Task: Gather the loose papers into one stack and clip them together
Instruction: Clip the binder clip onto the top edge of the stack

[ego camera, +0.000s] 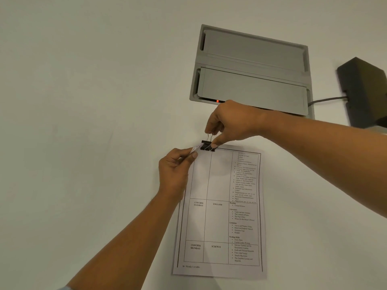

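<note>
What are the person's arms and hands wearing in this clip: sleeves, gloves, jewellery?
Both hands, left hand and right hand, are bare: no gloves, rings or watch visible. Both forearms are uncovered. A sliver of pale fabric at the bottom edge, by the left arm, may be a sleeve.

We cannot read the small print on the papers (222,208). The right hand (228,122) hides the desk box's (251,70) near edge, and the frame crops the black block (364,91).

Both arms reach forward; left hand (174,170) and right hand (228,122) pinch with fingers.
</note>
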Available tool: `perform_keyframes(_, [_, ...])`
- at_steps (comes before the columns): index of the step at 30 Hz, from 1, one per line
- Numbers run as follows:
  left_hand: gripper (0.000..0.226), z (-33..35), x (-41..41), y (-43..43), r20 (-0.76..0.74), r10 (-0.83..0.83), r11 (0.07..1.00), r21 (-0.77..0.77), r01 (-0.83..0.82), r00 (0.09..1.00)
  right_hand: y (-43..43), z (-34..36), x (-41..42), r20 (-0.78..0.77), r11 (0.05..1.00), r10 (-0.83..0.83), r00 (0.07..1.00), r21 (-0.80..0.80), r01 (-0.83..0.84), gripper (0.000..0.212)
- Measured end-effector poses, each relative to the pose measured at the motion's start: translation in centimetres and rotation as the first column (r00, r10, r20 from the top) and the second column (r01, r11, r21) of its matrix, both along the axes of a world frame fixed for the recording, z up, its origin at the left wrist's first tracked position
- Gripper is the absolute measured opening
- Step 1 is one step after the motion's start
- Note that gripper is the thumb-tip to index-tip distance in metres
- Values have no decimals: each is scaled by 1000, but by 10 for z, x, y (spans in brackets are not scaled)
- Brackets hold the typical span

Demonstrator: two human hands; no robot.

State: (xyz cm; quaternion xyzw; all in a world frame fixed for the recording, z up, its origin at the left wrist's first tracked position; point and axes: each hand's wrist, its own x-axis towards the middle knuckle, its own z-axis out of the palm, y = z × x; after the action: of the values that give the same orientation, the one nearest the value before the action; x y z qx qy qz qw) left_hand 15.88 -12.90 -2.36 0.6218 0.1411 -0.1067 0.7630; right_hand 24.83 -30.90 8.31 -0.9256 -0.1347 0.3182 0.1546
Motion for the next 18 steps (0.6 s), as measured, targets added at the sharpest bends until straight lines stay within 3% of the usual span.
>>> perform_keyframes(4, [14,3,1,2,-14,-5,999,-35,5,1000,-17,-7,-13,-37,974,-187,982,122,190,79])
perform_keyframes(6, [14,3,1,4,-37,-1,998,-68,-1,999,-38,-17,-28,-83,902,-379,922,190,388,74])
perform_keyframes(8, [15,4,1,5,-56,1,997,-83,-6,998,-63,-32,-50,-160,748,-585,795,271,606,66])
perform_keyframes(10, [16,5,3,6,-76,10,997,-81,-16,997,-85,-48,-78,-273,511,-750,603,340,789,56])
perform_keyframes(13, [15,10,5,4,-117,46,994,-89,-57,992,-96,-60,-120,-500,194,-772,392,401,895,40])
perform_keyframes(15, [14,11,5,6,-159,67,991,-103,-84,985,-86,-65,-144,-558,127,-747,362,414,901,34])
perform_keyframes(18, [14,14,8,4,-201,46,992,-109,-69,979,-69,-77,-171,-522,30,-793,315,483,875,25])
